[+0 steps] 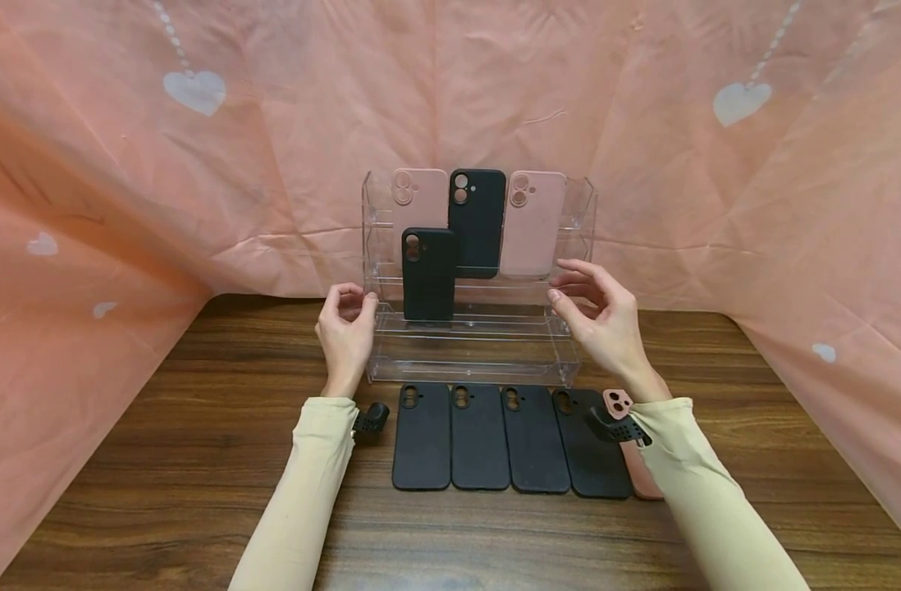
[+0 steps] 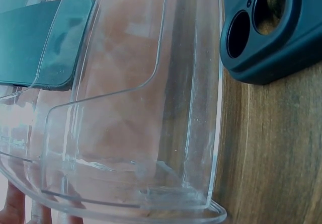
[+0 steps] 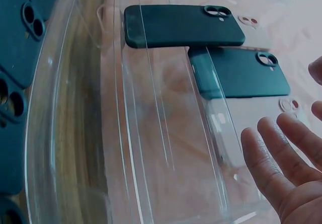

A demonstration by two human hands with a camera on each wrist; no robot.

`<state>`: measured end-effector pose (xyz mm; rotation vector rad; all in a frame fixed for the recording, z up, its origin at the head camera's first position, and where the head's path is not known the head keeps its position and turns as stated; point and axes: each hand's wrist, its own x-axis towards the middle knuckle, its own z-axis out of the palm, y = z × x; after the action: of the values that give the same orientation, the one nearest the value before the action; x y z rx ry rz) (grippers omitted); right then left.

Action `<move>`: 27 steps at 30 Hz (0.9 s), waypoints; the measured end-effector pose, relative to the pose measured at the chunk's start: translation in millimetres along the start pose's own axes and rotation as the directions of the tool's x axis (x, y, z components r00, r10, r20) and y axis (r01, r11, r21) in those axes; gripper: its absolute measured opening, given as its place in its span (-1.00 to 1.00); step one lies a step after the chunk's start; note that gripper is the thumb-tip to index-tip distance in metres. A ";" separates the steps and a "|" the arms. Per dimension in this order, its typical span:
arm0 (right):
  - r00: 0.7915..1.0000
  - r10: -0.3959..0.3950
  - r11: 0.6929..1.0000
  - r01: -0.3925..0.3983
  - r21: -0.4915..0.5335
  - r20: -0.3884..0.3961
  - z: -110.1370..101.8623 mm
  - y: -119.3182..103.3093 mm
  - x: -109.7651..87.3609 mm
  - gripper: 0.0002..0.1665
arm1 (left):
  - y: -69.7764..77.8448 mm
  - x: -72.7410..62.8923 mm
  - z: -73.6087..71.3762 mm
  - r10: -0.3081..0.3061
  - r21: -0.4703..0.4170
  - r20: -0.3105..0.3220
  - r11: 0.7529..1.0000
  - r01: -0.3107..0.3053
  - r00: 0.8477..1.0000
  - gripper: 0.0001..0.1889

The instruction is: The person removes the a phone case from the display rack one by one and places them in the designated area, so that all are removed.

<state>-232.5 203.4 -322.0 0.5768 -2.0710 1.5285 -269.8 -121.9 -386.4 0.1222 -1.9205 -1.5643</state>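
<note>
A clear acrylic display stand (image 1: 471,369) with stepped tiers stands before me. Its upper tier bears a pink phone case (image 1: 423,197), a black phone case (image 1: 477,222) and another pink phone case (image 1: 535,226). One tier lower, a black phone case (image 1: 430,279) leans at the left, overlapping the first pink one. My left hand (image 1: 345,328) holds the stand's left side panel, thumb at its edge; the fingers (image 2: 40,211) show through the plastic. Beside the right end, my right hand (image 1: 606,316) has its fingers spread and bent loosely, with nothing in them, near the right pink case.
Several black phone cases (image 1: 480,439) lie in a row on the wooden table (image 1: 199,460), just in front of the stand. A pink phone case (image 1: 642,476) at the row's right end is partly hidden by my right wrist. Pink cloth (image 1: 310,123) hangs behind and at both sides.
</note>
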 end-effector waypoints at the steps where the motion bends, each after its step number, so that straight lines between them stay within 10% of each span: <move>1: 1.000 0.002 1.000 -0.002 0.000 0.007 2.5 -0.3 1.9 -0.50 | -0.2 0.0 0.0 0.003 0.000 -0.001 1.000 -0.003 1.000 -0.83; 27: 0.993 0.036 0.999 -0.033 -0.024 0.112 57.4 -2.8 35.2 -0.44 | -0.4 0.3 0.4 0.003 0.005 -0.001 1.000 -0.003 1.000 -0.83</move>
<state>-266.6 146.1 -312.4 0.6351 -2.1898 1.5218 -270.4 -121.9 -386.7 0.1231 -1.9229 -1.5573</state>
